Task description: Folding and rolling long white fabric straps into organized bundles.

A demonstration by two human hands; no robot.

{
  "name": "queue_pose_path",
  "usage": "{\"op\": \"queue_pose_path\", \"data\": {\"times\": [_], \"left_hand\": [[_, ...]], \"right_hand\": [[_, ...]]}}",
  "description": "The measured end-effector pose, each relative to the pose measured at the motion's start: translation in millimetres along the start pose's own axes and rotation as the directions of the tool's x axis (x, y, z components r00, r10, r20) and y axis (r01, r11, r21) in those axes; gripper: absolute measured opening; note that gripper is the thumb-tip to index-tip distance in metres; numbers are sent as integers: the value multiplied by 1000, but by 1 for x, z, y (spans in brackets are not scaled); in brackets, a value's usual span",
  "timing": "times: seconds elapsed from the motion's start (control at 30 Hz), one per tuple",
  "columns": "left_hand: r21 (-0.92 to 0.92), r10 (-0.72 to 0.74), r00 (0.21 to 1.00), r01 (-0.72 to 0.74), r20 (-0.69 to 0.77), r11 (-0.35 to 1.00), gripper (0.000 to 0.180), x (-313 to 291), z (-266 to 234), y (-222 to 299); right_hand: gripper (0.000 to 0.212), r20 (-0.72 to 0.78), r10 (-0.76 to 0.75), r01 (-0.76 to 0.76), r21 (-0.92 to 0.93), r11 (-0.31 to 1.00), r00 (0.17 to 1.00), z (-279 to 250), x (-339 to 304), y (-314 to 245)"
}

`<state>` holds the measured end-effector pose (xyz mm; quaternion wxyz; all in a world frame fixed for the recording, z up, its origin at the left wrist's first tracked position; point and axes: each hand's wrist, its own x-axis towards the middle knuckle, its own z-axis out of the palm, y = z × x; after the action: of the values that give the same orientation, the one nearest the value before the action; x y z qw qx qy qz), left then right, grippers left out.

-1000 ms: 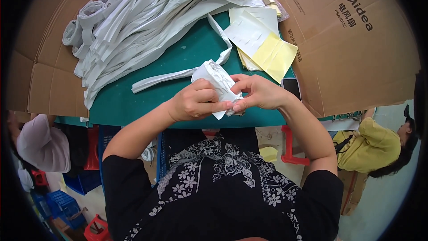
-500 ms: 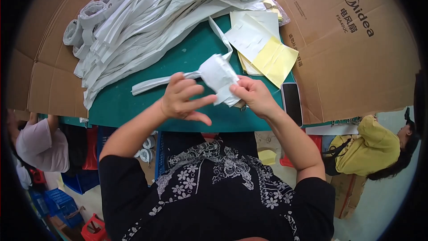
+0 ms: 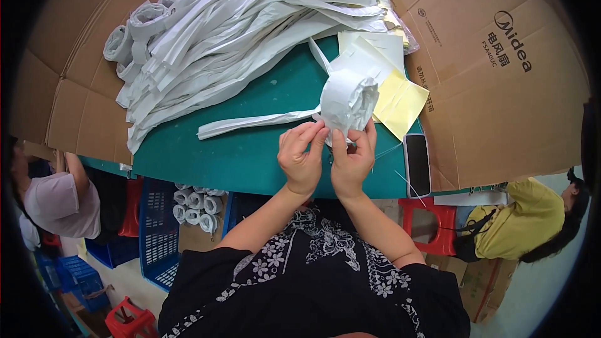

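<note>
A roll of wound white strip stands just above the table's near part, its coiled layers facing right. My right hand is closed on the roll's lower edge, thumb in front. Close beside it, my left hand is closed in a pinch at the roll's lower left, on a bit of white strip. One flat white strip stretches left from the roll across the green table. Another piece of white strip rises behind the roll toward the pile.
A heap of long white strips covers the far left, with loose rolls beside it. Yellow and white sheets and a phone lie right. Cardboard borders both sides. Rolls sit below by a blue crate.
My left hand has gone from spread fingers to a pinch beside my right hand. The roll has turned upright, showing its coiled side, and moved right.
</note>
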<state>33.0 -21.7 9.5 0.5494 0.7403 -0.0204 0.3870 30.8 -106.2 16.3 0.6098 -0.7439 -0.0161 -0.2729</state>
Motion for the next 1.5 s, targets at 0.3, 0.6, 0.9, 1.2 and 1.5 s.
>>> {"op": "queue_pose_path", "data": {"times": [0.3, 0.6, 0.9, 1.2, 1.5], "left_hand": [[-542, -449, 881, 453, 149, 708, 15, 18, 4, 0], [-556, -383, 656, 755, 650, 349, 17, 57, -41, -41], [-61, 47, 878, -20, 476, 998, 22, 74, -54, -34], [-266, -34, 876, 182, 481, 947, 25, 75, -82, -49], [443, 75, 993, -25, -95, 896, 20, 104, -164, -64]], "right_hand": [[15, -4, -77, 77, 70, 995, 997, 14, -1, 1], [23, 307, -201, 182, 90, 979, 930, 11, 22, 6], [28, 390, -128, 127, 30, 991, 912, 40, 26, 14], [24, 554, -48, -89, 218, 972, 831, 66, 21, 11], [38, 577, 98, -243, 180, 953, 811, 65, 28, 24]]}}
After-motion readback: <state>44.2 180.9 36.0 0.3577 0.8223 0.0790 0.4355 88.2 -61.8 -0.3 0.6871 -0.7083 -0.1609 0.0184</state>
